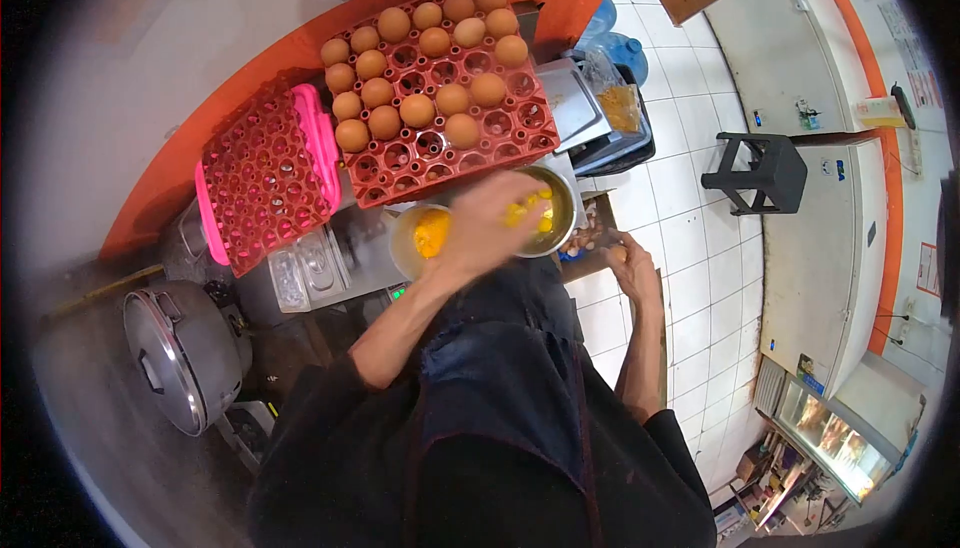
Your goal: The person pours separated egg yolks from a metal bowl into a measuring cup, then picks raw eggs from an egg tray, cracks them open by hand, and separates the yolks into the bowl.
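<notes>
My left hand [490, 223], smeared by motion, passes over a metal bowl [571, 210] and a pale tub [402, 245]. Egg yolks [545, 218] lie in the metal bowl, and an orange-yellow egg mass [432, 232] in the tub. The left fingers are too blurred to tell what they hold, if anything. Over to the right, my right hand [636, 273] has its fingers closed on a brown eggshell [618, 254]; whether it is whole or broken is unclear. Beside that hand is a cardboard box [590, 266] with broken shells [583, 238].
Brown eggs [418, 110] partly fill a red egg tray [450, 163] behind the bowls. Left of it are another red tray [265, 183] with a pink edge and a large lidded pot [165, 358]. A black stool [775, 173] stands on the tiled floor at right.
</notes>
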### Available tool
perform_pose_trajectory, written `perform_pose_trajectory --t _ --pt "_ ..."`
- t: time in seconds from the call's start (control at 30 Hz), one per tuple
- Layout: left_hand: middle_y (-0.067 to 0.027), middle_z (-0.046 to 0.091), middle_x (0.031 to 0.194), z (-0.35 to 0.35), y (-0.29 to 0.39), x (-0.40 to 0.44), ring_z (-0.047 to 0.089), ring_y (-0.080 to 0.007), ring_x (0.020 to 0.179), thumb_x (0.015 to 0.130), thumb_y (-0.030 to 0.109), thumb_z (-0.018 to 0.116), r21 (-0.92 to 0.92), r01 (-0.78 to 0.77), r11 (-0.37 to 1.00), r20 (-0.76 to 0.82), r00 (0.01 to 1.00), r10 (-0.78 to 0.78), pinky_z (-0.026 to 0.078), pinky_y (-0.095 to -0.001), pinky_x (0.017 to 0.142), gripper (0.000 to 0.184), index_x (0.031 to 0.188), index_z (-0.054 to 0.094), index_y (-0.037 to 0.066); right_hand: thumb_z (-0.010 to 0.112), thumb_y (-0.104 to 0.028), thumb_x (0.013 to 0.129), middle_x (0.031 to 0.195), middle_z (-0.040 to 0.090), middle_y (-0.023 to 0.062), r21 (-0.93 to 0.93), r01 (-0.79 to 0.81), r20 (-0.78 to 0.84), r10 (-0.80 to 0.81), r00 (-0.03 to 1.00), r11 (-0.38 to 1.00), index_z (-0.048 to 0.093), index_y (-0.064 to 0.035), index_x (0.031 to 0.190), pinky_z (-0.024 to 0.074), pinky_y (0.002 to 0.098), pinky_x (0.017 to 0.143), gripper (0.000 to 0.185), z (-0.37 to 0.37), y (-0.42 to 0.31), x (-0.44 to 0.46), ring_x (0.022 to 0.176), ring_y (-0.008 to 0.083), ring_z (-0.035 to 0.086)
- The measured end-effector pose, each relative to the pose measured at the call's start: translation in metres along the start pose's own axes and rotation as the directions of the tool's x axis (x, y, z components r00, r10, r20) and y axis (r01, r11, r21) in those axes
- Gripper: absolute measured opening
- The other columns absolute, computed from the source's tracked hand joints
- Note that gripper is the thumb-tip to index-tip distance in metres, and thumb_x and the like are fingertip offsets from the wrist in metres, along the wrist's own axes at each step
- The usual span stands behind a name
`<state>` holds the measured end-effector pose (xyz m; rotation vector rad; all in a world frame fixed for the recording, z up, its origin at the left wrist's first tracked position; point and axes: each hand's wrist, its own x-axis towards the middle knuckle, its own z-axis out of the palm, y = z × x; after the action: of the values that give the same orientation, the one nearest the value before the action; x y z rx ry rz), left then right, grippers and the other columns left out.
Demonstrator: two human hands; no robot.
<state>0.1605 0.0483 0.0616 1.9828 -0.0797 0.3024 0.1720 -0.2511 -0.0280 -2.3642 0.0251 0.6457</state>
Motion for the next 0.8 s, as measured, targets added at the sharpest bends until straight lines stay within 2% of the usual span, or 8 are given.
perform_pose_trajectory --t 0.07,0.13,0.4,0.47,0.7,0.73,0.77,0.8 --pt "-0.0102 0.069 0.102 -0.039 0.008 0.005 0.067 -0.0225 0.092 0.085 0.011 0.074 0.124 0.063 0.99 -0.224 0.974 -0.033 0.053 -0.0341 0.081 0.02 0.104 0.071 0.004 0.069 -0.033 0.087 0.1 0.071 0.0222 0.028 0.056 0.005 -0.056 0.998 0.998 0.061 -0.0073 0.126 0.0525 0.0425 0.083 0.048 0.011 -0.012 0.004 0.095 0.0379 0.068" --pt "-0.0113 0.067 0.107 -0.074 0.0 0.01 0.064 -0.0264 0.1 0.084 0.011 0.075 0.427 0.04 0.903 -0.386 0.911 0.143 0.051 -0.0375 0.089 0.024 0.106 0.07 0.004 0.068 -0.033 0.087 0.105 0.07 0.0236 0.069 0.046 0.066 -0.05 0.997 0.997 0.062 -0.0072 0.126 0.0521 0.0431 0.085 0.048 0.016 -0.03 0.007 0.098 0.0393 0.067" --pt "-0.0152 0.062 0.116 -0.133 -0.05 0.01 0.059 -0.0308 0.108 0.084 0.023 0.077 0.69 0.269 0.671 -0.501 0.847 0.175 0.048 -0.0411 0.093 0.047 0.123 0.061 0.002 0.067 -0.036 0.088 0.104 0.068 0.0254 0.064 0.152 0.163 -0.161 0.973 0.986 0.062 -0.0086 0.127 0.0515 0.0461 0.087 0.047 0.041 -0.04 0.026 0.1 0.0416 0.066" --pt "-0.016 0.062 0.119 -0.136 -0.055 0.003 0.061 -0.0305 0.104 0.084 0.024 0.077 0.366 0.368 0.855 -0.521 0.842 -0.139 0.051 -0.039 0.089 0.051 0.126 0.06 0.001 0.067 -0.036 0.088 0.107 0.068 0.0257 0.049 0.145 0.167 -0.152 0.974 0.988 0.062 -0.0078 0.126 0.0512 0.0456 0.088 0.048 0.041 -0.046 0.026 0.101 0.0414 0.066" --pt "-0.0125 0.062 0.122 -0.145 -0.067 -0.001 0.063 -0.0224 0.105 0.088 0.019 0.074 0.178 0.381 0.908 -0.495 0.831 -0.252 0.052 -0.0349 0.09 0.051 0.13 0.055 -0.001 0.066 -0.036 0.09 0.112 0.067 0.0267 0.037 0.212 0.138 -0.216 0.967 0.976 0.063 -0.0004 0.122 0.0513 0.0427 0.09 0.048 0.044 -0.061 0.023 0.101 0.0388 0.067" --pt "-0.0118 0.061 0.123 -0.143 -0.068 -0.002 0.062 -0.0215 0.107 0.089 0.018 0.073 -0.096 0.258 0.961 -0.498 0.824 -0.271 0.052 -0.0352 0.093 0.052 0.133 0.052 -0.001 0.066 -0.036 0.09 0.112 0.067 0.0267 0.039 0.21 0.134 -0.214 0.968 0.977 0.063 -0.0004 0.122 0.0513 0.0427 0.09 0.048 0.049 -0.059 0.026 0.101 0.0388 0.067" --pt "-0.0112 0.06 0.125 -0.139 -0.068 -0.005 0.061 -0.0206 0.109 0.091 0.016 0.072 -0.364 0.115 0.924 -0.489 0.821 -0.295 0.051 -0.0355 0.095 0.053 0.136 0.049 -0.001 0.064 -0.035 0.092 0.107 0.068 0.0231 0.188 0.156 0.09 -0.175 0.98 0.97 0.063 -0.0001 0.123 0.052 0.0406 0.087 0.047 0.056 -0.052 0.03 0.095 0.0343 0.068" --pt "-0.0112 0.06 0.125 -0.134 -0.06 -0.009 0.061 -0.0206 0.109 0.091 0.016 0.072 -0.37 0.122 0.921 -0.48 0.824 -0.302 0.051 -0.0355 0.095 0.053 0.136 0.049 -0.001 0.061 -0.035 0.095 0.101 0.069 0.0196 0.333 0.102 0.054 -0.127 0.99 0.938 0.062 0.0002 0.123 0.0527 0.0386 0.084 0.045 0.061 -0.048 0.029 0.09 0.0298 0.068"
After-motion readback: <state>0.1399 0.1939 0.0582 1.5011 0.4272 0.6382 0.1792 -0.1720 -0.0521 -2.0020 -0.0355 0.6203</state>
